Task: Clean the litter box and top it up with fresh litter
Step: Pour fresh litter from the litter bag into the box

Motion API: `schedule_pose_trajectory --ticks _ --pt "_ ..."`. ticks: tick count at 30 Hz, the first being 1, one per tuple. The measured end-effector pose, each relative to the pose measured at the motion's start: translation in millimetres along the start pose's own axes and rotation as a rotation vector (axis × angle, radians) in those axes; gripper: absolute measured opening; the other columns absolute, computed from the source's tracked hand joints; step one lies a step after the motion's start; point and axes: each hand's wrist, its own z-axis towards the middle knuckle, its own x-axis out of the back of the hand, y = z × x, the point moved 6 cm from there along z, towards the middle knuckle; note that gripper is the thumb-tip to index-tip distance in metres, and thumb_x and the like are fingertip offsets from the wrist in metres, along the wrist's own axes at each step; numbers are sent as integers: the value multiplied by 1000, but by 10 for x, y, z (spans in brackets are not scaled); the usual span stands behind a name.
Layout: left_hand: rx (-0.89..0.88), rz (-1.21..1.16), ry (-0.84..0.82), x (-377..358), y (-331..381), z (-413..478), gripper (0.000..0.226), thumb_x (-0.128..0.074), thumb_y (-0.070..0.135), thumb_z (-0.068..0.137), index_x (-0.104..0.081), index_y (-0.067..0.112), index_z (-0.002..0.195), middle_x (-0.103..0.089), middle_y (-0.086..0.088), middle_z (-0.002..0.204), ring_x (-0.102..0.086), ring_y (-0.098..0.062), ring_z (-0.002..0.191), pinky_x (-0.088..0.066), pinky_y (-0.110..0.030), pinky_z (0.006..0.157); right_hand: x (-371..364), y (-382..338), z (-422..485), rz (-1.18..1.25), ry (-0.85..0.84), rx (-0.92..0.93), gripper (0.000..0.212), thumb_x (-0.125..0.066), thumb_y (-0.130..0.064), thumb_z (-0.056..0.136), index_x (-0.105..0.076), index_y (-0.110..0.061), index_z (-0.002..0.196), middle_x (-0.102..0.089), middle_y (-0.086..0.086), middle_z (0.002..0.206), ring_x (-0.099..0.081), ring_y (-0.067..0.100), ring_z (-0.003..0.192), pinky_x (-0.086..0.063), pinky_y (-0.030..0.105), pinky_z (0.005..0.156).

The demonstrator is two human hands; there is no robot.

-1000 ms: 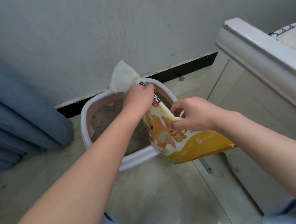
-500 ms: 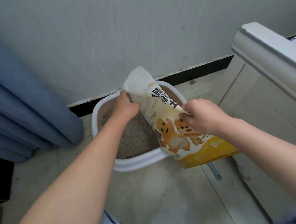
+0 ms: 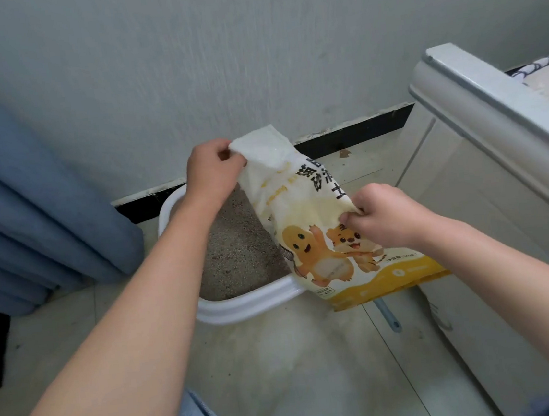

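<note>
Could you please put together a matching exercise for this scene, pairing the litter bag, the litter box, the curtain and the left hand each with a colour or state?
Things:
1. litter bag
2. litter box
3. curtain
4. left hand

Descriptions:
A. blue, hanging at the left
B. white rim, grey litter inside
C. pinching the bag's top corner
D. yellow and white, with cartoon animals printed on it

Pairs: 1-D, 2-B, 3-A, 4-C

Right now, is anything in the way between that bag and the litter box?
Nothing visible. The left hand pinches the top corner of the bag, the right hand its side, holding it over the box, whose litter lies uncovered.
</note>
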Motion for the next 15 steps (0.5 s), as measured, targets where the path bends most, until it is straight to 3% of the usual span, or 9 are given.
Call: schedule_pose_trajectory --ticks 3,6,11,15 --pt "-86 9 -9 21 208 -50 14 -64 23 79 -73 12 78 -68 -9 73 -56 -17 65 -51 -37 61 25 120 -1 44 -28 -68 47 -62 -29 93 -36 -12 58 -34 1 52 -33 21 49 -26 29 49" --pt "-148 -19 -24 -13 367 -106 14 -66 17 81 -67 6 73 -53 2 59 -40 -9 57 -35 -28 57 52 196 27 131 9 -122 40 -64 -30 90 -44 -11 61 -37 2 52 -34 20 48 -27 28 49" --pt "-219 -48 -65 -243 556 -239 23 -66 24 76 -63 1 73 -42 -1 62 -33 -12 60 -29 -30 56 120 158 122 281 85 -136 40 -70 -42 85 -53 -12 64 -46 -3 52 -43 16 46 -31 26 48" --pt "-231 -77 -86 -417 675 -306 21 -68 22 77 -65 2 73 -42 1 61 -33 -12 60 -28 -30 56 185 116 181 359 164 -82 24 -69 -39 84 -70 -14 83 -69 7 71 -61 21 60 -51 37 58"
